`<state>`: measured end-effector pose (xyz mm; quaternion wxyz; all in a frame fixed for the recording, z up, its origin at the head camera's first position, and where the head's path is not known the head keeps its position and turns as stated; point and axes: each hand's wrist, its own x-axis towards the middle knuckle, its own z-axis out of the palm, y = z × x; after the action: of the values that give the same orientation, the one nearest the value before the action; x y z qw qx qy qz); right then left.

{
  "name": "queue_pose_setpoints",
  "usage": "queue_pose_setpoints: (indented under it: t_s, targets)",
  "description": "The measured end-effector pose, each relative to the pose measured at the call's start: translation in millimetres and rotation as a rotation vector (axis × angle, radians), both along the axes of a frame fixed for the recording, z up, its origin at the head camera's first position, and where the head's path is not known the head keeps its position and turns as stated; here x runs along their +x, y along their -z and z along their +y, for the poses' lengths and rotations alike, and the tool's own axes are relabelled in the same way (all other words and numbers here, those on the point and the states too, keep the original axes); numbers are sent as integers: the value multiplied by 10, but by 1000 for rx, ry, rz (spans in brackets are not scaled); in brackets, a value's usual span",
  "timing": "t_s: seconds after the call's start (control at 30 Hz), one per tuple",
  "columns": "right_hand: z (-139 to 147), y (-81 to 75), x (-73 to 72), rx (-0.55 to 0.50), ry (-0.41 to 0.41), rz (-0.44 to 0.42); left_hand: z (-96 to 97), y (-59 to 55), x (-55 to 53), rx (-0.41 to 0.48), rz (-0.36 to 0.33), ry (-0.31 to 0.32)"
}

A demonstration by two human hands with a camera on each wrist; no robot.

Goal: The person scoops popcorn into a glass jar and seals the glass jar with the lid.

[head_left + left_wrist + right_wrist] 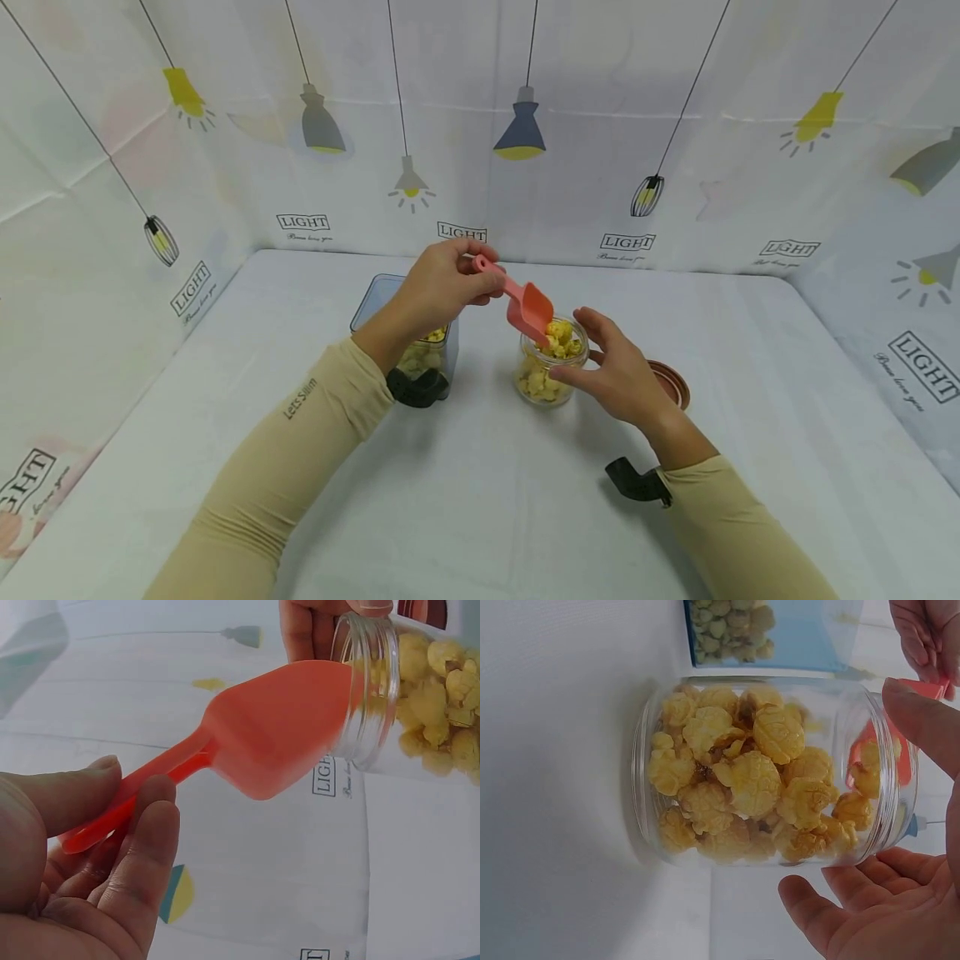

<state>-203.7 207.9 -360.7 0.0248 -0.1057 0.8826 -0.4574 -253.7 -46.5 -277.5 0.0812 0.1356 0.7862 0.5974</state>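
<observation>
My left hand [442,283] pinches the handle of a coral-red scoop [529,312] between thumb and fingers. The scoop tilts down, its front edge inside the mouth of a clear glass jar [375,697]. Yellow popcorn [750,784] fills much of the jar, and some pieces lie at the scoop's lip by the rim. The jar stands upright on the table. Around its upper part my right hand [622,375] holds it, with the thumb on one side and the fingers on the other.
Behind the left wrist, partly hidden, stands a bluish clear container [377,293] with popcorn in it. A reddish-brown round lid [672,384] lies beyond the right hand. The white-covered table [480,500] meets a lamp-printed cloth [465,108] at its back and sides.
</observation>
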Motion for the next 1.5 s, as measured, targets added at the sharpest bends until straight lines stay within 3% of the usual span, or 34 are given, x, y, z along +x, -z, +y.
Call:
queue_pose_setpoints:
  t_s: [0.5, 0.9, 1.1, 1.5]
  targets:
    - [22, 64, -18, -35, 4, -24, -79, -8, 2, 42, 16, -11]
    - [-2, 183, -16, -31, 19, -58, -313, 112, 26, 144, -69, -59]
    - [-3, 183, 3, -23, 12, -30, -535, 161, 38, 168, -51, -72]
    - [38, 130, 10, -18, 2, 5, -1117, 113, -1, 167, 1, -157]
